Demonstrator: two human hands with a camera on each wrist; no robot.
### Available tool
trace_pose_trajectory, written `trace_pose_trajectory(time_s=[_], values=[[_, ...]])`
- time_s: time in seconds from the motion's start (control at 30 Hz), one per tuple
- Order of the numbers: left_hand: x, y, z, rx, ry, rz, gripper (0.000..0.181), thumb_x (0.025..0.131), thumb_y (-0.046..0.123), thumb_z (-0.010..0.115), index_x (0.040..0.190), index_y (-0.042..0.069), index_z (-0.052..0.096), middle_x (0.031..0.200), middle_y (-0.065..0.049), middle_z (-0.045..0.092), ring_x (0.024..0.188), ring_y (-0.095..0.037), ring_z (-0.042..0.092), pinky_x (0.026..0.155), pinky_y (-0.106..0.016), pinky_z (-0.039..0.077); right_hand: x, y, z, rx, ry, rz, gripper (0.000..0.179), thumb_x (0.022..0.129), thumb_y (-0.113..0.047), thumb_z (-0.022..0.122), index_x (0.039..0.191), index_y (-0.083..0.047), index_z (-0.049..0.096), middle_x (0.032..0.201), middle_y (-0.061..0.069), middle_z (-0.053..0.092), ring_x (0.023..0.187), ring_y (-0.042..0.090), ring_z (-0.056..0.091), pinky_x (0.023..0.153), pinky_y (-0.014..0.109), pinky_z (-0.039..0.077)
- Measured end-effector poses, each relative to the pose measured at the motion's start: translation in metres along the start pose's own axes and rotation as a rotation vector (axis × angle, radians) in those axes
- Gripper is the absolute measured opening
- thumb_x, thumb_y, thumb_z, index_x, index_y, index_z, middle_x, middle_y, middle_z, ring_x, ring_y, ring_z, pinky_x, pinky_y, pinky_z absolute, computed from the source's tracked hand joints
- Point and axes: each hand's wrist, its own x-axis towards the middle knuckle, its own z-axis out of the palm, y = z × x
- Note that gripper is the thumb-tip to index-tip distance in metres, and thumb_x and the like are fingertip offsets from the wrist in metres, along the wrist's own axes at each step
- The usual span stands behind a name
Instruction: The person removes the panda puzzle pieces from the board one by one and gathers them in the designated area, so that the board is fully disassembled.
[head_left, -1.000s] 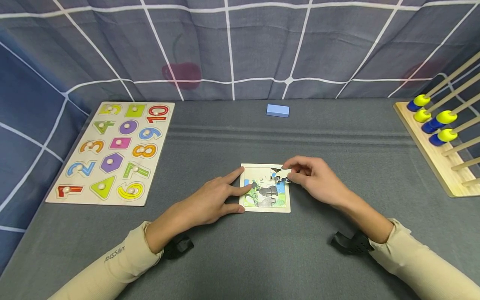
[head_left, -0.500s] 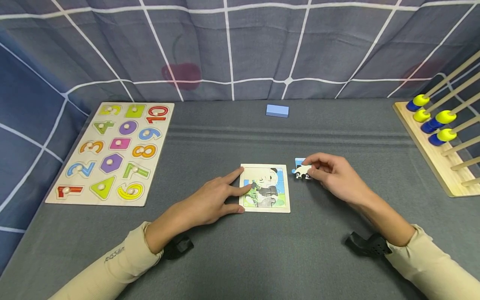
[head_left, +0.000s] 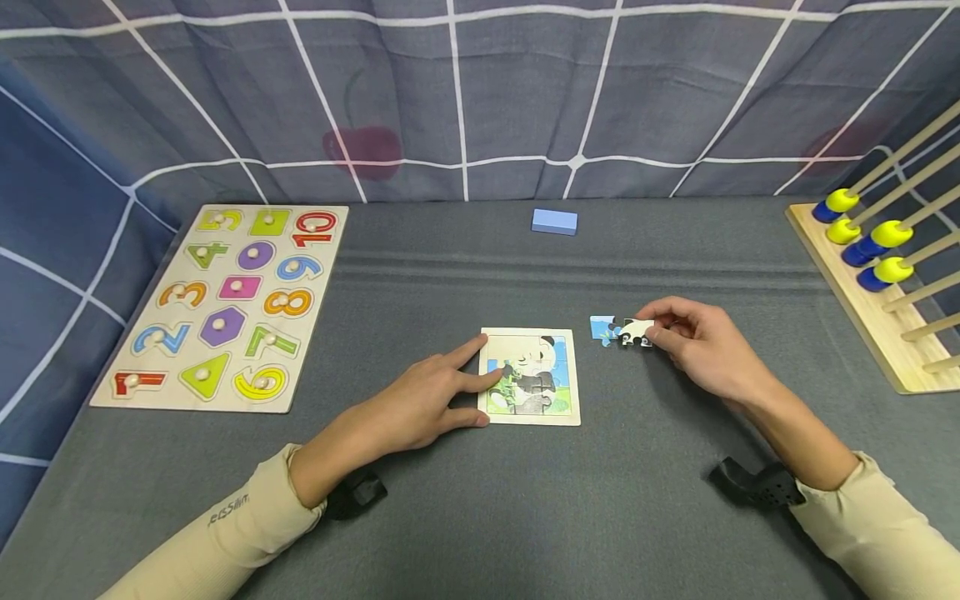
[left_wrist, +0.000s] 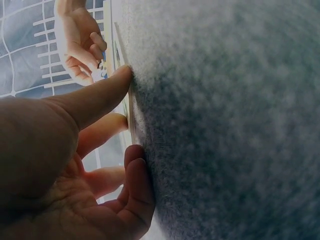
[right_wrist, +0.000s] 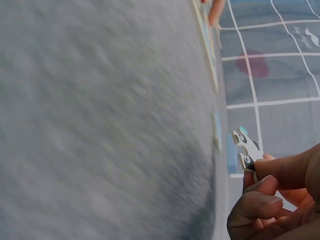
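Observation:
In the head view, a small square panda jigsaw board (head_left: 574, 375) lies flat at mid-table. My left hand (head_left: 420, 400) rests on its left side with fingers spread, and the left wrist view shows the thumb at its edge. The board's lower part has coloured pieces fitted in; its upper part shows a paler panda face. My right hand (head_left: 697, 346) pinches a black-and-white puzzle piece (head_left: 634, 333) between thumb and forefinger, right of the board. That panda-face puzzle piece (right_wrist: 248, 148) is held up off the cloth in the right wrist view. Beside it lies a blue puzzle piece (head_left: 601, 327).
A number-and-shape peg board (head_left: 168, 317) lies at the left. At the back sits a blue block (head_left: 555, 222). A wooden bead stand (head_left: 870, 325) with upright rods and blue and yellow beads stands at the right. A checked cloth (head_left: 517, 100) hangs behind the table.
My right hand has carried the panda-face puzzle piece from the board's upper right corner away to the right, uncovering the blue puzzle piece on the table. My left hand has stayed still.

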Motion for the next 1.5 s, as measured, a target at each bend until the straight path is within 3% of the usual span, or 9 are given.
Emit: trace_pose_trajectory(time_s=[0.37,0.57,0.87,1.23,1.5], values=[[0.001,0.001,0.000,-0.001,0.003,0.004,0.058,0.090,0.033,0.072,0.142,0.017,0.054,0.160,-0.019,0.022,0.131,-0.044,0.043,0.103,-0.056,0.037,0.011,0.006,-0.012,-0.065,-0.029,0.015,0.016,0.095,-0.001,0.060,0.109,0.002,0.067,0.080,0.005,0.057,0.060,0.009,0.046,0.055,0.025,0.038],[0.000,0.000,-0.001,0.003,0.005,0.001,0.058,0.090,0.033,0.072,0.142,0.016,0.055,0.160,-0.020,0.022,0.131,-0.045,0.043,0.102,-0.055,0.037,0.016,0.004,-0.010,-0.151,-0.090,0.027,0.017,0.094,-0.001,0.062,0.110,0.003,0.065,0.085,0.010,0.060,0.063,0.011,0.048,0.059,0.026,0.038],[0.001,0.000,-0.001,0.004,0.006,-0.004,0.057,0.090,0.033,0.072,0.142,0.017,0.055,0.160,-0.020,0.023,0.131,-0.044,0.044,0.102,-0.056,0.037,0.017,0.002,-0.006,-0.264,-0.085,0.013,0.019,0.093,-0.005,0.066,0.110,0.003,0.066,0.088,0.009,0.057,0.070,0.017,0.048,0.064,0.029,0.037],[0.001,0.000,0.000,-0.005,0.008,0.002,0.057,0.090,0.032,0.073,0.142,0.016,0.055,0.159,-0.020,0.023,0.129,-0.044,0.045,0.102,-0.055,0.038,0.017,0.003,-0.004,-0.315,-0.090,-0.004,0.021,0.092,-0.002,0.064,0.112,0.005,0.066,0.092,0.012,0.056,0.077,0.022,0.047,0.070,0.038,0.035],[0.001,0.000,0.000,0.002,0.010,0.007,0.057,0.090,0.033,0.073,0.141,0.016,0.056,0.159,-0.021,0.024,0.130,-0.045,0.044,0.102,-0.057,0.037,0.016,0.004,-0.004,-0.323,-0.096,-0.024,0.021,0.093,-0.001,0.063,0.113,0.005,0.066,0.090,0.011,0.054,0.075,0.022,0.046,0.068,0.038,0.034]])
